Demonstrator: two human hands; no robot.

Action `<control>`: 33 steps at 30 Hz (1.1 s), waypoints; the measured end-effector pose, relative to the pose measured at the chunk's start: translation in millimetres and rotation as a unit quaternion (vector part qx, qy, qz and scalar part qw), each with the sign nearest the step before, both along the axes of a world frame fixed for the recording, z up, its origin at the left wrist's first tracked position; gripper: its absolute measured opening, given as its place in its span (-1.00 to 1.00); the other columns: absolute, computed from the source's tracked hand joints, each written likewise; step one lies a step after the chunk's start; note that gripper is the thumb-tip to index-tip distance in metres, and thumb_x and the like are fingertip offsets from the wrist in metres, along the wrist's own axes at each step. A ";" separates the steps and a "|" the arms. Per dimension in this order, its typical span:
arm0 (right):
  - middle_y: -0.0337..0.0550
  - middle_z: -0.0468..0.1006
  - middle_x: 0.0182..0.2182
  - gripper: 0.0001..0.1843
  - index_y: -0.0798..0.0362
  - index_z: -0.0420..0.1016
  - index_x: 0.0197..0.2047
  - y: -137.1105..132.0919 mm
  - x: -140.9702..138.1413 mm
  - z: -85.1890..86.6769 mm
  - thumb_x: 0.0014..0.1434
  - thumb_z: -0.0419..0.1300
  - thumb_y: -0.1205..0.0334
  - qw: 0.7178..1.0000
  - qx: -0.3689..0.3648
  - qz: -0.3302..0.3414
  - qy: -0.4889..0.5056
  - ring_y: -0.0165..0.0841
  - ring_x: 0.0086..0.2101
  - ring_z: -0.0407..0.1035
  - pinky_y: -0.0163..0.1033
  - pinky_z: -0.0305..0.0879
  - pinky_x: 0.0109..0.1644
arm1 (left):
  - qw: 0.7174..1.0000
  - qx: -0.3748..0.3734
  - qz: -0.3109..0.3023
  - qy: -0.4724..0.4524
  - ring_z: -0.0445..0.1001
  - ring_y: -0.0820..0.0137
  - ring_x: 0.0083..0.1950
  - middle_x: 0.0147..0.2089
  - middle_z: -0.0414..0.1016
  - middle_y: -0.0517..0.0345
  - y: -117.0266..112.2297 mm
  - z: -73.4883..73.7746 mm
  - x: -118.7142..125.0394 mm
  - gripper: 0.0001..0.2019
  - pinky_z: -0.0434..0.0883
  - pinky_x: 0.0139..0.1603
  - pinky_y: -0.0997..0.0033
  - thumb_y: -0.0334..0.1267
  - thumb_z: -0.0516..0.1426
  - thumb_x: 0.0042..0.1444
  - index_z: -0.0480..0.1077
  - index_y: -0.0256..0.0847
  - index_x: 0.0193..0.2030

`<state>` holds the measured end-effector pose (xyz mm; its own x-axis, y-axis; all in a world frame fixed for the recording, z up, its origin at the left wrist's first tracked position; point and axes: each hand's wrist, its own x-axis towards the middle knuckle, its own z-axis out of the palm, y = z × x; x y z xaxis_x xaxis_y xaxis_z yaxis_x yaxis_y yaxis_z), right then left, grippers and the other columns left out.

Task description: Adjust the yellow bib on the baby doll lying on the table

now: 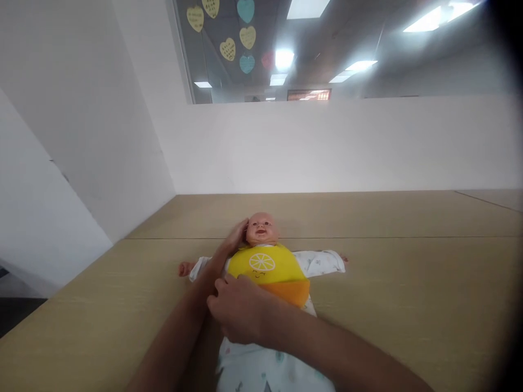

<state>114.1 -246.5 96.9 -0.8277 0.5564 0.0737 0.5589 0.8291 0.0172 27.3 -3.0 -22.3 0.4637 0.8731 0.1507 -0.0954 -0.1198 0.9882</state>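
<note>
A baby doll (261,226) lies on its back with its arms spread, dressed in a white printed outfit (321,263). On its chest is a yellow bib (241,265) with a lemon-slice print and an orange lower pocket (297,293). My left hand (237,235) lies along the side of the doll's head and neck, fingers stretched out and partly hidden. Lower down, my right hand (239,306) is closed with curled fingers at the bib's left edge; the fingertips are partly hidden. My left forearm crosses over one of the doll's sleeves.
The doll lies on a wide wood-coloured table (408,305) with a seam running across it. A white wall (347,147) stands behind, and another wall (77,136) borders the left side. Above is a window with heart-shaped notes (247,37) stuck to it.
</note>
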 end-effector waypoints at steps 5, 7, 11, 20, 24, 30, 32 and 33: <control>0.22 0.68 -0.19 -0.67 0.30 0.64 0.04 2.5 -3.6 2.4 0.29 0.37 0.25 0.995 0.011 -0.091 -0.036 -0.07 -0.22 0.58 -0.08 0.44 -0.28 | 1.000 -0.006 0.003 0.016 0.56 -0.09 0.33 0.18 0.70 -0.15 3.6 1.8 -0.2 -0.28 0.48 0.35 0.01 0.36 0.19 0.25 0.61 -0.28 0.18; 0.21 0.68 -0.25 -0.66 0.34 0.64 0.02 0.5 -1.7 10.6 0.30 0.38 0.22 0.993 0.009 -0.106 -0.044 -0.08 -0.29 0.58 -0.08 0.43 -0.28 | 1.000 -0.009 0.001 0.016 0.55 -0.11 0.34 0.18 0.70 -0.13 3.4 1.5 -0.3 -0.33 0.48 0.36 0.00 0.31 0.17 0.29 0.62 -0.28 0.17; 0.10 0.71 -0.34 -0.74 0.29 0.66 0.00 -4.7 5.9 28.7 0.30 0.38 0.30 0.994 0.006 -0.087 -0.058 -0.15 -0.40 0.60 -0.11 0.42 -0.31 | 1.000 -0.013 -0.005 0.011 0.54 -0.09 0.35 0.17 0.71 -0.15 0.8 2.4 0.3 -0.34 0.47 0.36 -0.02 0.25 0.18 0.30 0.60 -0.32 0.20; 0.00 0.71 -0.39 -0.96 0.15 0.67 -0.25 -7.1 26.7 37.8 0.21 0.43 0.38 0.997 -0.005 -0.072 -0.042 -0.16 -0.44 0.60 -0.17 0.23 -0.51 | 1.000 -0.009 -0.004 0.001 0.54 -0.06 0.34 0.20 0.68 -0.18 -5.8 8.5 -0.6 -0.32 0.45 0.37 0.01 0.33 0.22 0.24 0.62 -0.28 0.15; -0.03 0.73 -0.31 -0.92 0.14 0.66 -0.14 -10.3 21.1 41.1 0.32 0.33 0.33 0.991 -0.041 -0.075 -0.100 -0.18 -0.37 0.63 -0.18 0.28 -0.48 | 0.999 -0.042 -0.013 -0.020 0.52 -0.08 0.37 0.20 0.69 -0.19 -4.9 6.4 1.0 -0.32 0.42 0.41 0.02 0.33 0.24 0.22 0.63 -0.29 0.13; 0.03 0.75 -0.13 -0.72 0.13 0.63 0.07 0.8 37.0 47.6 0.40 0.19 0.24 0.988 -0.081 -0.127 -0.041 -0.08 -0.19 0.69 -0.13 0.47 -0.28 | 0.995 -0.087 -0.005 -0.055 0.51 -0.09 0.38 0.19 0.70 -0.15 -13.9 8.1 -1.6 -0.42 0.33 0.50 -0.03 0.19 0.28 0.27 0.63 -0.29 0.16; 0.03 0.75 -0.12 -0.70 0.13 0.63 0.10 4.0 46.0 53.0 0.41 0.18 0.22 0.981 -0.102 -0.159 -0.040 -0.06 -0.15 0.69 -0.12 0.49 -0.26 | 0.992 -0.106 -0.023 -0.069 0.49 -0.05 0.42 0.22 0.69 -0.11 -16.4 9.6 -2.2 -0.46 0.30 0.54 0.01 0.16 0.26 0.31 0.63 -0.25 0.19; 0.04 0.75 -0.10 -0.70 0.12 0.63 0.10 5.0 49.4 55.8 0.41 0.18 0.22 0.978 -0.109 -0.174 -0.042 -0.05 -0.13 0.69 -0.12 0.50 -0.24 | 0.989 -0.121 -0.042 -0.074 0.47 -0.05 0.44 0.24 0.68 -0.11 -16.7 10.3 -2.1 -0.44 0.28 0.56 0.02 0.19 0.23 0.34 0.63 -0.24 0.20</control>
